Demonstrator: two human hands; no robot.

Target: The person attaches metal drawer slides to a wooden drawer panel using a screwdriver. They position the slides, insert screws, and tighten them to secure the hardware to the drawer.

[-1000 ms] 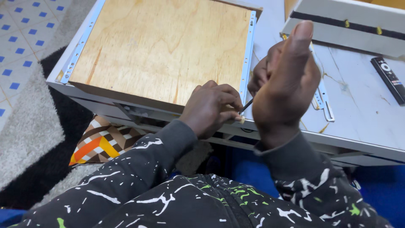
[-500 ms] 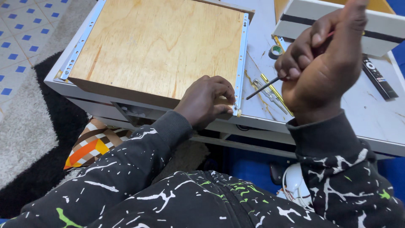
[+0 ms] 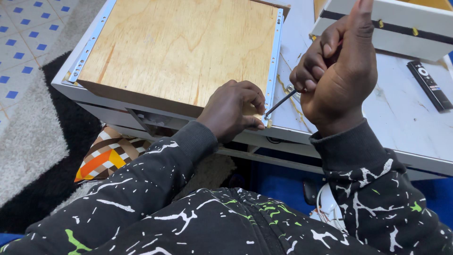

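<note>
An upturned wooden drawer [image 3: 184, 52] lies on a white table [image 3: 406, 123], plywood bottom up, with white metal slide rails along its sides. My left hand [image 3: 233, 111] presses on the drawer's near right corner, fingertips beside the right rail [image 3: 274, 61]. My right hand [image 3: 337, 71] is closed around a screwdriver [image 3: 281, 103], thumb pointing up. The thin dark shaft slants down to the left, and its tip meets the near end of that rail. The handle is hidden inside my fist.
A second white drawer [image 3: 396, 21] with a dark stripe stands at the back right of the table. A black remote control [image 3: 429, 85] lies on the right. A patterned orange cushion [image 3: 106, 158] sits under the table, on a grey and black rug [image 3: 33, 146].
My right hand has turned and shifted with the screwdriver, and the tip now rests at the rail's near end. The left hand stays on the drawer corner. The view has shifted slightly.
</note>
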